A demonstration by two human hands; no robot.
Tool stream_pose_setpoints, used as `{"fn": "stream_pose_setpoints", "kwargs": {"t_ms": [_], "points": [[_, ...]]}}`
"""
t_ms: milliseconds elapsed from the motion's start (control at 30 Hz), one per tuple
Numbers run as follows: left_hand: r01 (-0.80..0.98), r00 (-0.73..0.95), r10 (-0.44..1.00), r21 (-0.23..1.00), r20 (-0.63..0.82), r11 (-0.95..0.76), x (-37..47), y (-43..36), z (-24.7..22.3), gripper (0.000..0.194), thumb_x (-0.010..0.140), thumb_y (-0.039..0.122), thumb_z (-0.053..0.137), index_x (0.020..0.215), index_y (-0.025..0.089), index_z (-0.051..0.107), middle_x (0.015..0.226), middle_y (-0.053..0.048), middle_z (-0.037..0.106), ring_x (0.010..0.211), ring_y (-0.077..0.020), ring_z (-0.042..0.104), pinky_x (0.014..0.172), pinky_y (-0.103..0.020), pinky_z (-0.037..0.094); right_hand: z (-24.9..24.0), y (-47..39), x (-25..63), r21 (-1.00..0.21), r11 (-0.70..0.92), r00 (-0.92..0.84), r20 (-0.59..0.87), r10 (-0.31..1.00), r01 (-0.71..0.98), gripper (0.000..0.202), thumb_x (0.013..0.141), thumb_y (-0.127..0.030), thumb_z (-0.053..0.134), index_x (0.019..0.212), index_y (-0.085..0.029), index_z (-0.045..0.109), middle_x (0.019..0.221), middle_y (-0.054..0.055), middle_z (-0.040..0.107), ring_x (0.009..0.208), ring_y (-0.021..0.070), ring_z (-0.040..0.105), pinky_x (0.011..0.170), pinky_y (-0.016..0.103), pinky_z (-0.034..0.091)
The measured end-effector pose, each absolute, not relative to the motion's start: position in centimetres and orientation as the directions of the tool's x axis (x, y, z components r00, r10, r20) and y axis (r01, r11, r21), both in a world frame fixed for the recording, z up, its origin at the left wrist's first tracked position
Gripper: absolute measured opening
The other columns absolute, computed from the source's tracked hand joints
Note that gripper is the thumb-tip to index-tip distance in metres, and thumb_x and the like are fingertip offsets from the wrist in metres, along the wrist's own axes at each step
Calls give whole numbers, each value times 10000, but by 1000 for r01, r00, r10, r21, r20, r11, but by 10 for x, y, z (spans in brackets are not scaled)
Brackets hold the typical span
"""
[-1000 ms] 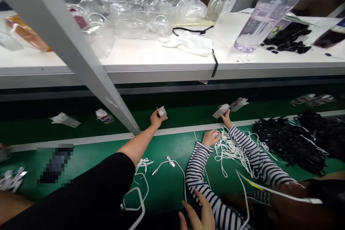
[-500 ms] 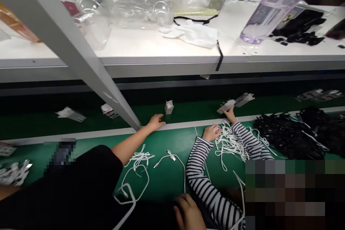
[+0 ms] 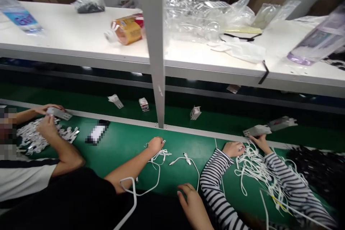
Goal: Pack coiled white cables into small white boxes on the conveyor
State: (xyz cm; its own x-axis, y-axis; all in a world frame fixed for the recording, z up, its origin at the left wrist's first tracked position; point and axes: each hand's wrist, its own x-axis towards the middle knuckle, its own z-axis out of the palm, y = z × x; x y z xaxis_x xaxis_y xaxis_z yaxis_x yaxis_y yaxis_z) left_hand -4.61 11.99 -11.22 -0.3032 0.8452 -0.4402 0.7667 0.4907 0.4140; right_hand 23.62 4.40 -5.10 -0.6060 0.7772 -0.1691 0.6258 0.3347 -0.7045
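Observation:
My left hand [image 3: 156,145] is closed on a white cable at the small bundle of white cables [image 3: 163,153] on the green work surface [image 3: 121,136]. A bit of cable shows at its fingertips. Low in the middle, my right hand [image 3: 192,201] holds nothing, its fingers spread. Between and beyond my hands, another white cable [image 3: 187,159] lies with a knot-like tie and a plug end. A small white box [image 3: 195,113] stands past the pale edge strip, on the darker green belt.
At right, a person in striped sleeves [image 3: 215,176] handles a box [image 3: 257,130] beside a white cable heap [image 3: 253,169]. At left, another person holds a box [image 3: 59,113] near a phone [image 3: 97,132]. A metal post [image 3: 157,61] rises beyond my left hand to a shelf [image 3: 88,43].
The view has swung left, showing the left-hand person and phone. My left hand has drawn back from the edge strip near the box and closed on a cable.

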Motion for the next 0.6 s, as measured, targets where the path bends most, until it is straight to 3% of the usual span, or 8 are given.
{"fn": "stream_pose_setpoints", "kwargs": {"t_ms": [167,233,333,400,467,533,600], "points": [[704,-298,919,590,-259,395,-48,109,-65,189,999,273,514,1002,134,641,1065,-83,644,996,-200,620,924,-388,504,-59,63,225,-785,340,-543,5,840,518,326,955,-354,480,1031,-172,740,1124,146,696,1054,267,685,877,371,588],[676,-254,953,673,-167,299,-40,92,-35,198,999,257,478,951,153,640,1010,-75,640,958,-187,612,891,-328,488,-48,73,211,-809,272,-442,17,897,521,381,945,-440,516,1181,-196,690,1300,145,625,1191,299,613,824,376,601],[616,-167,985,774,-52,146,-18,57,7,170,975,296,513,942,188,640,949,-43,649,919,-165,617,827,-257,481,-23,80,178,-879,173,-433,-43,900,445,668,865,-548,614,1424,-198,504,1470,145,498,1347,334,478,757,344,601],[487,-172,985,869,-3,87,-3,35,28,161,968,305,511,958,195,628,916,-32,657,870,-155,626,801,-252,478,-8,76,157,-945,48,-541,-143,829,324,733,820,-592,644,1405,-166,521,1372,165,585,1275,323,548,843,359,584],[212,-238,970,972,-53,105,6,17,39,187,981,345,475,978,194,584,851,-17,661,708,-129,612,703,-250,475,1,65,142,-965,-153,-634,-255,730,213,683,805,-632,641,1293,-155,616,1086,131,711,998,266,681,837,347,577],[-112,-310,936,984,-165,136,8,7,42,260,967,444,491,964,188,533,777,-2,659,586,-104,566,603,-232,441,3,53,137,-934,-321,-642,-343,686,156,664,780,-675,652,1188,-151,679,760,44,685,693,190,657,668,283,564],[-361,-370,889,923,-270,130,6,1,38,392,884,558,593,921,178,505,730,1,655,586,-95,565,588,-215,421,1,43,141,-902,-397,-579,-417,701,169,685,722,-720,687,1101,-150,720,587,-16,582,499,136,549,466,224,457]]}}
